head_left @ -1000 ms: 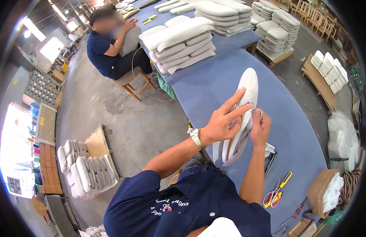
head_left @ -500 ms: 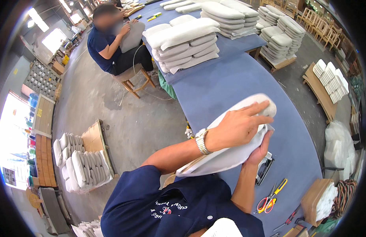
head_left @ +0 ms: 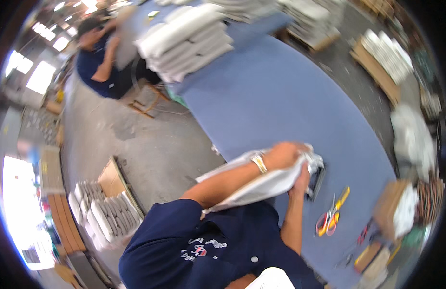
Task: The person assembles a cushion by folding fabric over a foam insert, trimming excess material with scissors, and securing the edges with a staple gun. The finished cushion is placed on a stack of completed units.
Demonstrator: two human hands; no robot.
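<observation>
A pale grey fabric-covered seat pad point(head_left: 264, 188) is tilted on edge against my body, its underside partly in view. At its far right end the white fabric bunches up. My left hand point(head_left: 284, 155), with a metal watch on the wrist, is closed over the top of that end; its fingers are blurred. Just below, my right hand point(head_left: 302, 179) grips the pad's edge, thumb pointing up. Next to that hand a dark staple gun point(head_left: 318, 184) lies on the blue table point(head_left: 300, 96), partly covered by the pad.
To the right lie red-handled scissors point(head_left: 324, 222) and a yellow cutter point(head_left: 343, 196). A cardboard box point(head_left: 389, 207) with white stuffing stands beyond. Stacked pads point(head_left: 184, 43) sit at the far left of the table, near a seated co-worker point(head_left: 100, 62). Pads on a pallet point(head_left: 112, 216) stand left.
My left hand has gone from spread fingers flat on the pad to curled at its end. The pad has come lower and closer to my body. The whole view has shifted.
</observation>
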